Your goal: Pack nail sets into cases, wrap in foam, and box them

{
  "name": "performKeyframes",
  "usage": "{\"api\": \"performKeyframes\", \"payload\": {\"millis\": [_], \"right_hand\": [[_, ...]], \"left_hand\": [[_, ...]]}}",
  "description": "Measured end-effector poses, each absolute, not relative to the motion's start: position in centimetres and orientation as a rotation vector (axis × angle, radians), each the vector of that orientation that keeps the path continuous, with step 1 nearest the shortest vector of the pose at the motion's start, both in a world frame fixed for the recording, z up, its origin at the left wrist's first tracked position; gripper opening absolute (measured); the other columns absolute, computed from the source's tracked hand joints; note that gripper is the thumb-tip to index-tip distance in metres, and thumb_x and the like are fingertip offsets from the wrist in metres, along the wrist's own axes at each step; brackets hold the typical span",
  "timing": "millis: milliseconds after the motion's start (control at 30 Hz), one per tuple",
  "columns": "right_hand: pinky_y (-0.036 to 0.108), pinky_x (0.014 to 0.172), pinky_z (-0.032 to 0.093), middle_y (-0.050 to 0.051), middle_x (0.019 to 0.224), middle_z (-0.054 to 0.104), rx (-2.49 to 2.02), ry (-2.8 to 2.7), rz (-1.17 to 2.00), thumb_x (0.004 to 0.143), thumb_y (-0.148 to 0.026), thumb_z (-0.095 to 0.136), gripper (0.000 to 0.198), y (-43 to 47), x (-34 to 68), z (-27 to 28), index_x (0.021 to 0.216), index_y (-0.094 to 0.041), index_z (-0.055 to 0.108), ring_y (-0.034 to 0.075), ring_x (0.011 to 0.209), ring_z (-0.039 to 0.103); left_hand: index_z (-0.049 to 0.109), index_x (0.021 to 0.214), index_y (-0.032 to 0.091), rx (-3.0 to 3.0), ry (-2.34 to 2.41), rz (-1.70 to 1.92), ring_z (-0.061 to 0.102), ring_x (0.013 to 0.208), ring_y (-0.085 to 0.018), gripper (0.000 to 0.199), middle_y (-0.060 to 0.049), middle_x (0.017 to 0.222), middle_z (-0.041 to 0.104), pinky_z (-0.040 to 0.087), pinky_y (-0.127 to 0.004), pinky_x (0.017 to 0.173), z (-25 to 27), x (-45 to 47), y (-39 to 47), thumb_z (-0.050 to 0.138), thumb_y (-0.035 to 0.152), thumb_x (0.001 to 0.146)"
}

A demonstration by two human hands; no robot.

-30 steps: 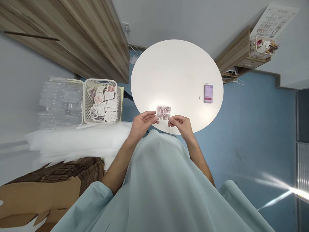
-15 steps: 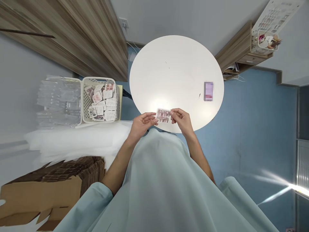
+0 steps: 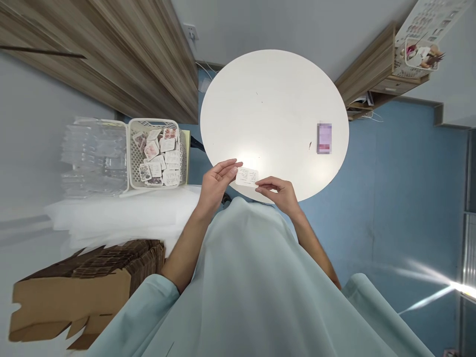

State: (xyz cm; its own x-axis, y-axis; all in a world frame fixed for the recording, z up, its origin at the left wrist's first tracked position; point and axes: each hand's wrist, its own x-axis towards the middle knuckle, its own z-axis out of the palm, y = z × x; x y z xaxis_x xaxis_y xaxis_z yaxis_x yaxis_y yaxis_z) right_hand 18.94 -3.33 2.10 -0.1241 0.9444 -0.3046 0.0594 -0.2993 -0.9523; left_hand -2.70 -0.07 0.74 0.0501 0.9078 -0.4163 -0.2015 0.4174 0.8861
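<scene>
A small card of press-on nails (image 3: 247, 177) is held just above the near edge of the white round table, its white printed side facing up. My right hand (image 3: 279, 192) pinches the card's lower right edge between thumb and fingers. At the card's upper left corner is my left hand (image 3: 215, 184), its fingers stretched out and the thumb tip at or very close to the corner. The nails are hidden on the card's underside.
On the round table (image 3: 275, 99) lies a blurred purple, phone-like item (image 3: 324, 139) at right. A white basket (image 3: 131, 163) at left holds several similar cards. Beside it are clear plastic trays (image 3: 92, 153), white sheeting (image 3: 126, 213) and flattened cardboard boxes (image 3: 74, 302).
The card has turned over, from its nail side to its printed side. My left hand's fingers have shifted up to the corner, and my right hand has moved lower on the right edge.
</scene>
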Motion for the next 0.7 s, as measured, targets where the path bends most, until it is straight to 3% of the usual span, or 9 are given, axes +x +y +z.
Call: {"api": "performKeyframes", "payload": {"millis": [467,700], "right_hand": [[0.038,0.09,0.063,0.003,0.099,0.077,-1.399,-1.224,1.403,0.086,-0.055,0.086,0.03,-3.2,19.6,1.7,0.098,-0.028,0.083,0.02,0.091,0.073],[0.033,0.074,0.058,0.002,0.1,0.073,-1.395,-1.212,1.29,0.09,-0.053,0.083,0.027,-2.2,19.8,1.2,0.094,-0.027,0.08,0.015,0.075,0.069]], "left_hand": [[0.073,0.127,0.02,0.857,1.169,0.945,0.066,0.135,-0.032,0.05,-0.015,0.138,0.074,0.055,-0.047,0.112,0.7,-2.5,-0.1,0.085,0.046,0.086],[0.071,0.128,0.017,0.81,1.226,0.852,0.079,0.107,-0.031,0.069,-0.015,0.115,0.082,0.062,-0.049,0.102,0.2,-3.0,-0.9,0.094,0.052,0.074]]}}
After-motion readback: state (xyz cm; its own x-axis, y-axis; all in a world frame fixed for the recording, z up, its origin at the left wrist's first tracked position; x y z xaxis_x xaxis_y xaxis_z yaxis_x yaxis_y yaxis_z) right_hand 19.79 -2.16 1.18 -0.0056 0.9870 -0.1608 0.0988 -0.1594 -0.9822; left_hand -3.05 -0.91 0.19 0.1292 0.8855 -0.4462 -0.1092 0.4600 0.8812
